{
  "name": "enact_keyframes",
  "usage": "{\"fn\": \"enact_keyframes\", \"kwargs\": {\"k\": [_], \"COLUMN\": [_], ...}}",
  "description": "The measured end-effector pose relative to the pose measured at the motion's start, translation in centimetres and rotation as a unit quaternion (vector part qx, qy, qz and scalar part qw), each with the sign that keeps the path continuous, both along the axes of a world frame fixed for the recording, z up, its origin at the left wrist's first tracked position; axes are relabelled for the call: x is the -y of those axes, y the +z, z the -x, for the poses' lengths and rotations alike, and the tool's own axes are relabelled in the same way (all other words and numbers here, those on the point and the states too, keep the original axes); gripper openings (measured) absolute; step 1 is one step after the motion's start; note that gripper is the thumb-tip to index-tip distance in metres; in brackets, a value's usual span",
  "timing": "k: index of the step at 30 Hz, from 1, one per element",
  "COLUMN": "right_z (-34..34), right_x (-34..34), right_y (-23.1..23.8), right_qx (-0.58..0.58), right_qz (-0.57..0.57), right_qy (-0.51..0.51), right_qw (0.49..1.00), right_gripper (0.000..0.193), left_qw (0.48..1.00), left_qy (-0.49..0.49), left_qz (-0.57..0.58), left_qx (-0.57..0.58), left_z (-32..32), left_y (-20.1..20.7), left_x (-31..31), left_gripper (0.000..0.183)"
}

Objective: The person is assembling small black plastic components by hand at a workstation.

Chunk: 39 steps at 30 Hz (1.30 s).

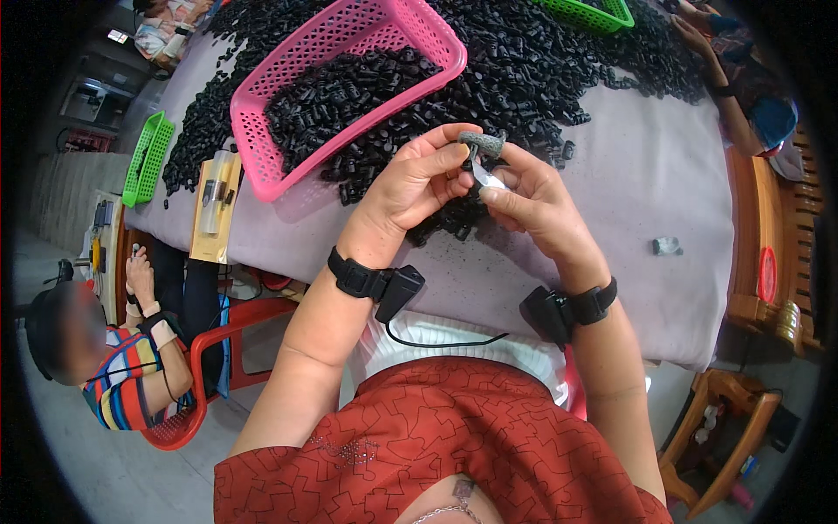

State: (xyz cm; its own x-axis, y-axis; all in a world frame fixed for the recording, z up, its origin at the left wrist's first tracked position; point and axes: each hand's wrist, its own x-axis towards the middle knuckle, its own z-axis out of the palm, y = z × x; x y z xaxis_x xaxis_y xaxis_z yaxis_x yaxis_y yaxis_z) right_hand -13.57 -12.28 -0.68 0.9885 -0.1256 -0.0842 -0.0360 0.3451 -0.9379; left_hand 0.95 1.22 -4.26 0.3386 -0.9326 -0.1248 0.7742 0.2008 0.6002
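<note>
My left hand [425,177] is closed, thumb and fingers pinching a small black part [469,162] that is mostly hidden. Facing it, my right hand [537,199] grips a short silver-white blade [487,177], its narrow end touching or very near the black part. A grey, rough-textured sleeve [483,143] sits at the end of my right index finger, across the top of the left fingertips. Just beyond both hands spreads a large heap of small black parts [515,96], some lying under my fingers.
A pink basket [262,170] holding black parts tilts on the heap. Green baskets [150,159] stand at the left and far edges. A small grey piece [667,246] lies on the grey cloth [646,192]. One person [131,358] sits left; others work across the table.
</note>
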Motion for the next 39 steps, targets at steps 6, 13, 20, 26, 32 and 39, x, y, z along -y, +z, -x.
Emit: {"fn": "enact_keyframes", "kwargs": {"k": [6,13,20,26,32,39], "right_z": [-0.1,-0.2,-0.6,-0.8,-0.9,-2.1], "right_x": [0.2,0.3,1.1,1.4,1.0,-0.8], "right_y": [0.0,-0.6,-1.6,-2.2,-2.4,-2.5], "right_qx": [-0.011,-0.025,-0.012,-0.022,-0.01,-0.019], "right_qz": [0.017,0.008,-0.002,0.027,0.029,0.232], "right_qy": [-0.005,-0.075,-0.121,-0.095,-0.119,-0.106], "right_qw": [1.0,0.997,0.993,0.995,0.992,0.967], "right_gripper": [0.048,0.031,0.035,0.034,0.029,0.024], "left_qw": [1.0,0.996,0.817,0.559,0.698,0.706], "left_qy": [0.001,0.022,0.3,0.329,-0.099,-0.309], "left_qz": [0.011,-0.035,-0.133,-0.109,0.241,0.4], "left_qx": [0.004,0.077,0.474,0.753,0.667,0.496], "left_z": [-0.1,0.5,-4.2,-1.0,18.2,31.3], "left_y": [-0.1,0.8,8.1,10.6,14.4,18.5], "left_x": [-0.1,-0.2,-3.7,-1.3,4.9,4.0], "left_gripper": [0.036,0.032,0.02,0.03,0.023,0.033]}}
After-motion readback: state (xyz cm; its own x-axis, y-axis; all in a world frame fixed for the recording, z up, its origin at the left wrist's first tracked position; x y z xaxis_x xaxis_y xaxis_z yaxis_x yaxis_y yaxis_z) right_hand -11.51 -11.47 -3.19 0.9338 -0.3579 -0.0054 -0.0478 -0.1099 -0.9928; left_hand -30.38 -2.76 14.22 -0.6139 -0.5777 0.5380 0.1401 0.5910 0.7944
